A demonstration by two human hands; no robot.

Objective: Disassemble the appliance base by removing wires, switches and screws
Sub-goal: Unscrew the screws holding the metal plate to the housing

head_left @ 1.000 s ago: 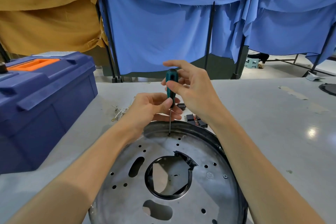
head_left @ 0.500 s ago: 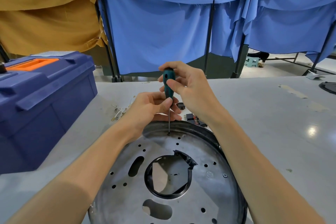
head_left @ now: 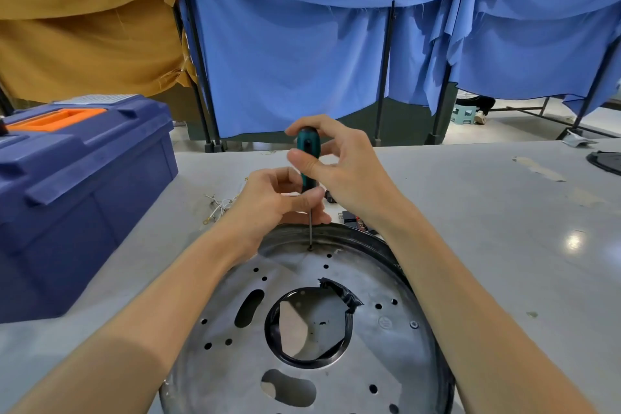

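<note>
While the right hand (head_left: 349,175) pinches the green handle of a screwdriver (head_left: 308,158) between thumb and forefinger, its forefinger arches over the butt of the handle and its thumb presses flat on the near side; the remaining fingers curl loosely behind, apart from one another. Just below it, the left hand (head_left: 268,202) closes round the foot of the handle where the thin steel shaft begins, thumb laid across the front and the other fingers folded in behind, so both hands grip the same tool. It stands nearly upright, its tip seated in a screw (head_left: 310,248) near the far rim of the appliance base (head_left: 386,363). That base, a round metal plate drilled with many small holes and two oblong slots, lies flat at the near edge of the table (head_left: 487,245), about midway along it. A black ring (head_left: 279,339), torn at its upper right, lines the large central opening. Another screw (head_left: 414,324) sits in the plate toward its right side. Beyond the base, loose white wires (head_left: 218,207) lie to the left of the hands, and small dark parts (head_left: 351,218) show just behind the right wrist. A blue toolbox (head_left: 84,195) with an orange handle stands along the table's left edge, and a dark round object (head_left: 606,161) reaches in at the right edge. Blue curtains (head_left: 295,70) and a mustard cloth (head_left: 84,37) hang past the far edge.
</note>
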